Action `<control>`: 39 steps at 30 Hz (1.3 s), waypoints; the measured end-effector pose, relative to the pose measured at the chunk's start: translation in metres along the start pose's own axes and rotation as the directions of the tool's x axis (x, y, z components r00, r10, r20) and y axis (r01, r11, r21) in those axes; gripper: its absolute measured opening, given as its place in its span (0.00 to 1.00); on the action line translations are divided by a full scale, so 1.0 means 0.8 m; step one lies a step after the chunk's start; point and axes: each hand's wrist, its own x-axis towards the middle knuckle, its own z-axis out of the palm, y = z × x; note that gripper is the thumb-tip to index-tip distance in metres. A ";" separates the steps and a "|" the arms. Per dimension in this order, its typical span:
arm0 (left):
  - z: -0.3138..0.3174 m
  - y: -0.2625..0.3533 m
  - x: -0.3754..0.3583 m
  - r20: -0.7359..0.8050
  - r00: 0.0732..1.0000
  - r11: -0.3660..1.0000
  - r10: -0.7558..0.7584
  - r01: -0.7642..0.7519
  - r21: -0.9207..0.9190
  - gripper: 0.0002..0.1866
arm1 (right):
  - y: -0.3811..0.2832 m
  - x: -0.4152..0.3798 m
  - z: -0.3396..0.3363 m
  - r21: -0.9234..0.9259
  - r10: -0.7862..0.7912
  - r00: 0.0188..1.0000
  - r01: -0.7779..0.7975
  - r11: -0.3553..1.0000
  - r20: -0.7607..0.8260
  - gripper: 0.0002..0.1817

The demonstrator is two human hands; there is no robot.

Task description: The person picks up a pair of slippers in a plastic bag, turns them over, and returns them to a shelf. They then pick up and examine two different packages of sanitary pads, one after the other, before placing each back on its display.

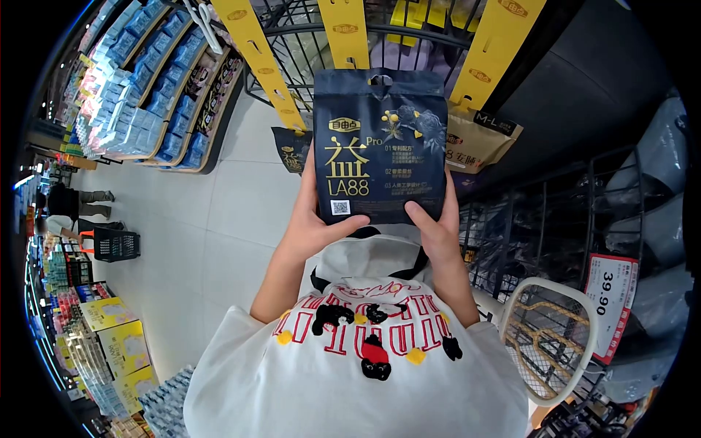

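Between my two hands is a dark navy package [380, 157] with gold lettering reading "LA88", a flower print and a hang hole at its top. My left hand [312, 219] grips its left edge, thumb across the lower front. The right edge is held by my right hand [438, 223], its thumb on the lower right corner. Fingers behind the package are hidden. Yellow hanging strips [343, 33] rise just beyond it. A similar dark pack [290, 148] hangs at the left, and a beige pack [478, 140] marked "M-L" at the right.
A black wire rack [285, 29] stands ahead. At the right are shelves with a red-and-white price tag [612, 306] reading 39.90 and a white-rimmed mesh item [549, 339]. Blue packs fill a shelf [157, 87] at the left. Farther off, a person [66, 208] is near a black basket [117, 245].
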 end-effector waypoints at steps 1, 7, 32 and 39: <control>-0.002 0.000 -0.001 0.002 1.000 1.000 -0.004 0.004 0.000 0.57 | 0.000 0.000 0.002 0.001 0.002 1.000 -0.002 1.000 -0.003 0.41; -0.005 -0.003 -0.003 0.002 1.000 1.000 -0.026 0.026 -0.015 0.57 | -0.003 -0.004 0.007 -0.024 0.010 1.000 -0.010 1.000 0.004 0.42; -0.043 0.019 -0.035 -0.031 0.999 0.998 -0.040 0.038 -0.051 0.56 | 0.004 -0.034 0.061 -0.077 0.030 0.999 -0.032 0.997 -0.027 0.44; -0.054 0.026 -0.049 -0.004 0.999 0.997 -0.032 0.032 -0.073 0.55 | 0.006 -0.054 0.080 -0.086 0.029 0.996 -0.037 0.996 -0.088 0.43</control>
